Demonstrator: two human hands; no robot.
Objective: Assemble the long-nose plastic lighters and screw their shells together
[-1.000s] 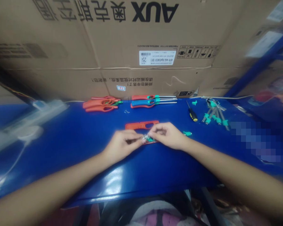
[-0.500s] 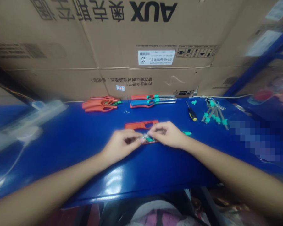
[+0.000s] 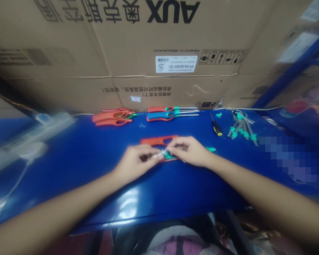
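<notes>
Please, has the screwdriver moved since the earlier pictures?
No. Judged against the white label on the cardboard behind, the screwdriver keeps its place; only the view shifted slightly.

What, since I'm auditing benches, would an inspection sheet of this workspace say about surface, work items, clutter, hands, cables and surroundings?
Surface: glossy blue tabletop, light reflected near the front edge.
Work items: shiny part between the hands, details blurred; orange shell lying just beyond.
Clutter: orange handles, screwdriver and green-and-metal pieces toward the back.
Hands: left hand pinches the shiny part; right hand is beside it, grip unclear.
Cables: white cable and pale power strip at left.
Surroundings: upright cardboard behind, printing upside down.
</notes>
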